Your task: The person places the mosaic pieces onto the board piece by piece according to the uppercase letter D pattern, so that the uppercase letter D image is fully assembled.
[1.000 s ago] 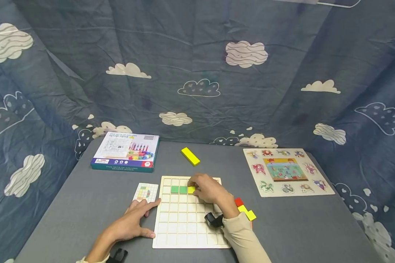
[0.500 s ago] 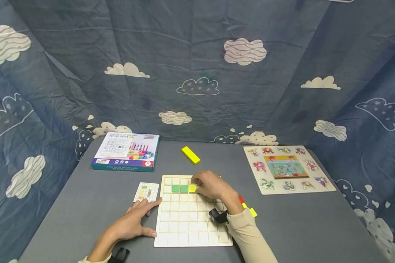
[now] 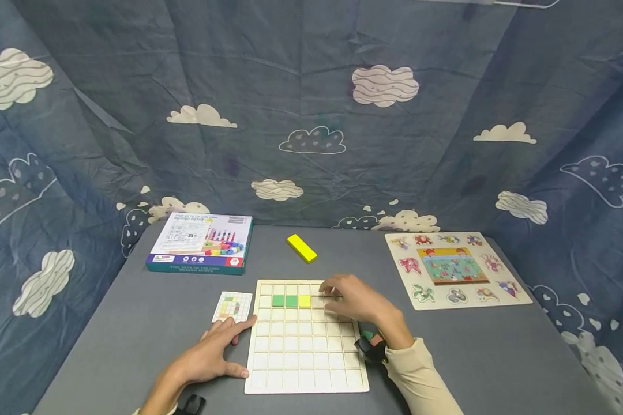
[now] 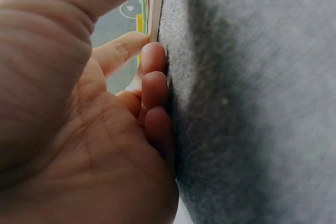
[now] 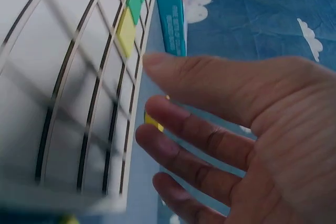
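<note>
My right hand (image 3: 354,301), fingers parted, has moved away from the yellow square (image 3: 304,301); my left hand (image 3: 211,353) stays splayed against the board (image 3: 306,361).

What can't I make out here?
Head view: lower edge of the card, hidden by the left hand.
Head view: pieces beside the board, partly behind the black wrist device.
Right wrist view: bottom-edge yellow patch, blurred, cut off.
Head view: fine print on the box, too small.
</note>
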A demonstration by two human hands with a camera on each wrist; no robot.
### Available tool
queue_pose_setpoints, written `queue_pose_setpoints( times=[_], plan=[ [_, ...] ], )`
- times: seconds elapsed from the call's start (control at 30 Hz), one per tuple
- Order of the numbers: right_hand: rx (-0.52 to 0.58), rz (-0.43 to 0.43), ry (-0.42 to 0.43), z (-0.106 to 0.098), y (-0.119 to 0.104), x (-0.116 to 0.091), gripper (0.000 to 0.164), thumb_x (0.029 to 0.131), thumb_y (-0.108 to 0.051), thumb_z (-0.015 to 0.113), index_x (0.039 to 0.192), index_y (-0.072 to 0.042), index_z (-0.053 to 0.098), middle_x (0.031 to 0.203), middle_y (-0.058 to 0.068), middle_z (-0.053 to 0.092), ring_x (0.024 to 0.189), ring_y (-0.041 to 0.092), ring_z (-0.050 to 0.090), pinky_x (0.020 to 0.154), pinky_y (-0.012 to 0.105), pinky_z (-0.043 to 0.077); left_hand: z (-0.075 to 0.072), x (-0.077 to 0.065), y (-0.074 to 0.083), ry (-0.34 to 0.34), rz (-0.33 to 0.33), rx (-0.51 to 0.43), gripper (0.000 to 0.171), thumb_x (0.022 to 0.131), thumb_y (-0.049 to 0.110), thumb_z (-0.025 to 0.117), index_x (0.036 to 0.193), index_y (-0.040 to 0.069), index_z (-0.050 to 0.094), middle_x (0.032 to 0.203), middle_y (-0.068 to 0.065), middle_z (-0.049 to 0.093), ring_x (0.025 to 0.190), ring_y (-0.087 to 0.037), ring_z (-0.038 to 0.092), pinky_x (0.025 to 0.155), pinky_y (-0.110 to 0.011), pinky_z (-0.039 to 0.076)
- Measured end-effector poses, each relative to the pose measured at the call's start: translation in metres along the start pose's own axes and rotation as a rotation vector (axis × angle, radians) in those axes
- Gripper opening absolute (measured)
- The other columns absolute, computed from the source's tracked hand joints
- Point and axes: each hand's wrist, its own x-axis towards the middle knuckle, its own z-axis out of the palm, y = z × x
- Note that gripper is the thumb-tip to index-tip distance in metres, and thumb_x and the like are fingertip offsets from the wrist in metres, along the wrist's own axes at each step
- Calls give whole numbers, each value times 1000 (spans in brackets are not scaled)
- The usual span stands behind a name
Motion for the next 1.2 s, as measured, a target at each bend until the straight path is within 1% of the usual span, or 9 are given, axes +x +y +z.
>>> queue_pose_setpoints(
  times=[0.1, 0.23, 0.4, 0.6, 0.73, 0.97, 1.2],
  plan=[
    [-8, 16, -4, -5, 5, -14, 29, 90, -12, 73, 117, -4, 69, 108, 9, 69, 94, 25, 66, 81, 38, 54, 1, 0, 0, 2, 5, -1, 98, 69, 48, 86, 152, 17, 44, 92, 5, 41, 94, -12, 35, 84, -34, 28],
    [-20, 38, -13, -12, 12, -29, 29, 90, -13, 74, 117, -4, 70, 108, 8, 68, 93, 24, 65, 79, 38, 53, 1, 0, 0, 0, -4, -5, 98, 68, 47, 87, 152, 17, 45, 92, 5, 41, 93, -11, 34, 83, -33, 27],
    [-9, 14, 7, -14, 23, -41, 27, 88, -11, 76, 114, -3, 70, 105, 8, 68, 92, 25, 64, 79, 38, 53, 0, 0, -1, -4, -9, -7, 98, 68, 49, 86, 152, 17, 44, 92, 5, 41, 93, -10, 33, 81, -30, 26],
    [-5, 27, 26, -8, 36, -48, 21, 86, -11, 78, 105, -7, 71, 98, 4, 66, 89, 21, 64, 79, 37, 53, 1, 1, -1, -10, -17, -14, 99, 68, 49, 86, 152, 18, 44, 92, 5, 41, 94, -11, 34, 82, -31, 27],
    [-3, 38, 33, -3, 42, -50, 19, 86, -11, 78, 103, -8, 71, 97, 2, 66, 89, 20, 64, 79, 37, 53, 3, 1, -2, -12, -13, -17, 99, 69, 49, 86, 152, 18, 44, 92, 5, 40, 93, -10, 33, 81, -30, 26],
    [-28, 41, 34, 1, 46, -49, 20, 84, -11, 80, 102, -11, 70, 96, 0, 64, 88, 18, 63, 79, 35, 52, 2, -1, -3, -1, -7, -5, 98, 69, 50, 86, 152, 17, 45, 91, 6, 40, 93, -10, 33, 82, -30, 26],
    [-22, 94, 23, -2, 47, -49, 23, 81, -8, 82, 101, -12, 71, 97, 1, 65, 88, 19, 63, 78, 33, 52, 1, 1, -1, -13, -21, -6, 98, 69, 50, 86, 152, 18, 44, 91, 5, 40, 97, -13, 34, 84, -33, 27]
  ],
)
